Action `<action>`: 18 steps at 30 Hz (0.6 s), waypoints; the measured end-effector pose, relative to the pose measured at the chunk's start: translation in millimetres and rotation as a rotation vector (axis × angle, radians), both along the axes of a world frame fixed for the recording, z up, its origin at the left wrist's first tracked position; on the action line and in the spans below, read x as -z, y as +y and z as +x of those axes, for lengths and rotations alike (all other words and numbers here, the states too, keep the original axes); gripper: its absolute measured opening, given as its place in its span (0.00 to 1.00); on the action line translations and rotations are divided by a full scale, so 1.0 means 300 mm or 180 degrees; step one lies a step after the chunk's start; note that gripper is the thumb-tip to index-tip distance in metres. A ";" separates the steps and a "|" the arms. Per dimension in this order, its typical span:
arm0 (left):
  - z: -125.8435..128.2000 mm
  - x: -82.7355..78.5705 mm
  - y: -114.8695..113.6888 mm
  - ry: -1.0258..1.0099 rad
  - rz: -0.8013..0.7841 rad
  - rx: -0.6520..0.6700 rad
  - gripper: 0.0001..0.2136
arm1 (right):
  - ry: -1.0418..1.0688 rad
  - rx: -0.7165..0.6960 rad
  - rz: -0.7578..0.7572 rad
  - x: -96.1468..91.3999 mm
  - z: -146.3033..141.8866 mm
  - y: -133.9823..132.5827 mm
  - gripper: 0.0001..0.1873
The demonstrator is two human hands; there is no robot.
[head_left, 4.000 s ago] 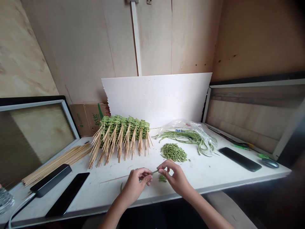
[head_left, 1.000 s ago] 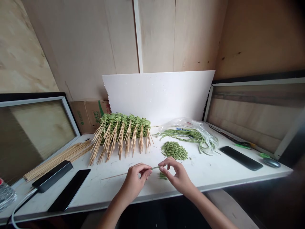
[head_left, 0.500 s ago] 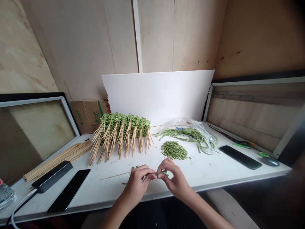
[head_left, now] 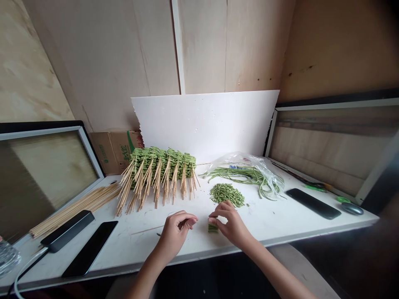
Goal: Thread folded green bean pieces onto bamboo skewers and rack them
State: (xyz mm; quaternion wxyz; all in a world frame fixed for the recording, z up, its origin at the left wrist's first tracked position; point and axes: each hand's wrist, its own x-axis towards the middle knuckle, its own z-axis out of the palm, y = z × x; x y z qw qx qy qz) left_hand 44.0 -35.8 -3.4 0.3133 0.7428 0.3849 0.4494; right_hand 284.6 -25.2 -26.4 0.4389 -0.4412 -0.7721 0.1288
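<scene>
My left hand (head_left: 177, 232) is held over the table near the front edge, its thumb and fingertips drawn together; whatever they hold, if anything, does not show. My right hand (head_left: 231, 224) pinches at a short row of cut green bean pieces (head_left: 213, 228), which lie side by side under its thumb and forefinger. A single thin bamboo skewer (head_left: 145, 230) lies left of my left hand, its right end near a small bean scrap (head_left: 158, 234). Just beyond my right hand is a heap of cut bean pieces (head_left: 227, 194).
Rows of skewered beans (head_left: 162, 164) are stacked at the back left, beside loose bamboo skewers (head_left: 77, 203). Long uncut beans (head_left: 237, 174) lie in a clear plastic bag (head_left: 264, 166). Phones (head_left: 90, 249) (head_left: 313, 203), a black box (head_left: 67, 230) and a mouse (head_left: 352, 208) lie along the sides.
My hands have parted: the left moved a little left, the right slightly right. The short row of bean pieces now shows beneath my right fingers.
</scene>
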 end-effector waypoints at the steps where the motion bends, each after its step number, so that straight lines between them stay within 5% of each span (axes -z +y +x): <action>1: 0.000 0.004 0.002 0.0032 -0.0018 -0.0009 0.15 | -0.0106 0.0082 -0.0016 0.024 0.007 0.014 0.14; 7: 0.006 0.025 0.006 0.0235 -0.0042 -0.0019 0.15 | -0.0527 0.0268 -0.0205 0.098 0.017 0.043 0.18; 12: -0.002 0.034 0.013 0.0381 -0.0097 -0.0073 0.17 | -0.0334 0.0262 -0.0321 0.086 0.025 0.044 0.30; 18: 0.006 0.029 0.005 0.0400 0.0049 0.0004 0.14 | 0.0161 -0.0004 -0.0432 0.029 -0.003 0.009 0.26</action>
